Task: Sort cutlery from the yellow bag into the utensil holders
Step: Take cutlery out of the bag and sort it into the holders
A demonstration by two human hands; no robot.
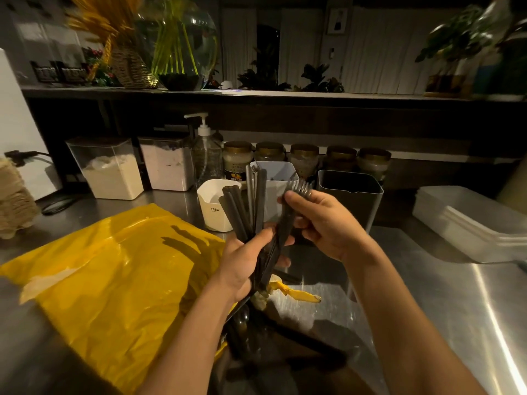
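Note:
My left hand [245,263] grips a fanned bundle of dark-handled cutlery [245,206] upright above the steel counter. My right hand [322,220] pinches several forks [299,189] by their necks, tines up, at the right side of that bundle. The yellow bag [114,275] lies flat on the counter to the left. Behind the hands stand three holders: a small white one [214,206], a taller white square one [281,172] and a dark grey one [353,195]. More dark cutlery [251,332] lies on the counter below my left forearm.
Two clear canisters [114,169] of powder, a pump bottle [206,155] and a row of jars [305,158] line the back. A stack of white trays [473,220] sits at the right. A torn yellow scrap [296,293] lies near the bag.

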